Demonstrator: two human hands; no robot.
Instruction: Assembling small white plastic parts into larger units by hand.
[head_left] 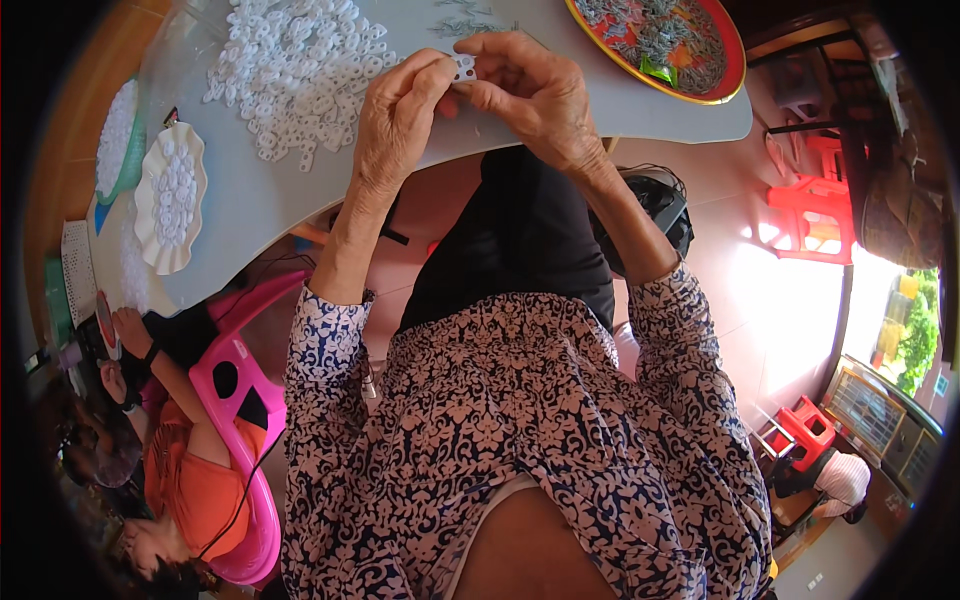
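Over the near edge of the grey table (680, 122), both hands meet around a small white plastic piece (464, 68) with round holes. My left hand (402, 115) pinches it from the left, thumb and fingers pressed together. From the other side my right hand (545, 98) has its thumb against the piece and its index finger curved above it; some fingertips are hidden. Just left of my hands spreads a large pile of similar white plastic pieces (300, 75). A few thin grey metal parts (468, 22) lie beyond my fingers.
A red, gold-edged tray (736, 60) of grey metal parts stands at the right. A cream scalloped dish (146, 205) and a green tray (134, 150) hold white pieces at the left. A person in orange (200, 470) sits on a pink chair (262, 530). Red stools (815, 215) stand right.
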